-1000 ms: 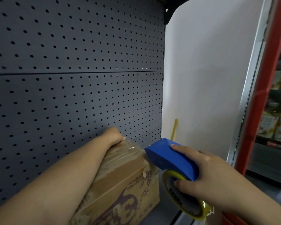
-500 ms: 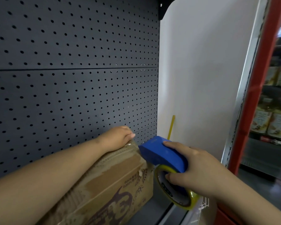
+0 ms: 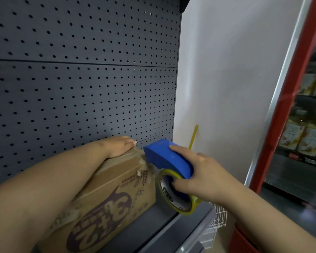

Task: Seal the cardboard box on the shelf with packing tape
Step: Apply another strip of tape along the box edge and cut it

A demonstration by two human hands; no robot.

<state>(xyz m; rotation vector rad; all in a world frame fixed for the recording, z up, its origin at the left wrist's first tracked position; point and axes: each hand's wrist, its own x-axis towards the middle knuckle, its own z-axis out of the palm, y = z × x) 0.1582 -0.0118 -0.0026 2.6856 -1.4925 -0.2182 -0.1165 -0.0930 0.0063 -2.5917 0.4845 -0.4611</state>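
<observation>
Pressing box (image 3: 106, 194) top flat — left hand (image 3: 119, 146), right hand (image 3: 199, 172) fingers (image 3: 179, 149) clamped on dispenser (image 3: 167, 157) at edge.

Only readable bit was a big purple "3" printed on the brown cardboard box (image 3: 106, 194), lower left; smaller print too blurry.

Left hand (image 3: 119, 146) flat, palm down, forearm outstretched; right hand (image 3: 201, 177) in a curled grip.

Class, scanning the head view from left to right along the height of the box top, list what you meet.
left hand → blue tape dispenser → right hand → white side panel → red upright post → stocked goods beyond
</observation>
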